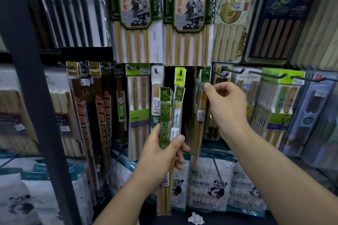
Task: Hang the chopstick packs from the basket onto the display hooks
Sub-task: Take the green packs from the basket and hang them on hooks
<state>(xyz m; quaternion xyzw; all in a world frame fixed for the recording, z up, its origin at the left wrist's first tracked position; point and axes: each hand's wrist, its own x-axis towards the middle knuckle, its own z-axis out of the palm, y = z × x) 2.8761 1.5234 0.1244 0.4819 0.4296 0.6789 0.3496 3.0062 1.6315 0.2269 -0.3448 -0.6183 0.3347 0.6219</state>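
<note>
Display wall (189,89): hung full with packs.
Left hand (161,157): fingers wrapped round green chopstick packs (165,115), held upright, centre.
Right hand (226,104): fingers curled, thumb and forefinger pinching top of amber chopstick pack (200,115) just beside them, header on hook (206,73).

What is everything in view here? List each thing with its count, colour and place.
Held packs: at least two, green-labelled, centre, in left hand.
Hanging pack: one, amber sticks, green header, centre hook.
Hot-pot packs: two, beige and green, top centre.
Black chopstick pack: one, black, top left.
Hooks: several, dark grey, middle row.
Panda bags: several, white and teal, bottom.
Post: one, dark, left.
Left hand: one, grips Held packs.
Right hand: one, pinches Hanging pack's top.
</note>
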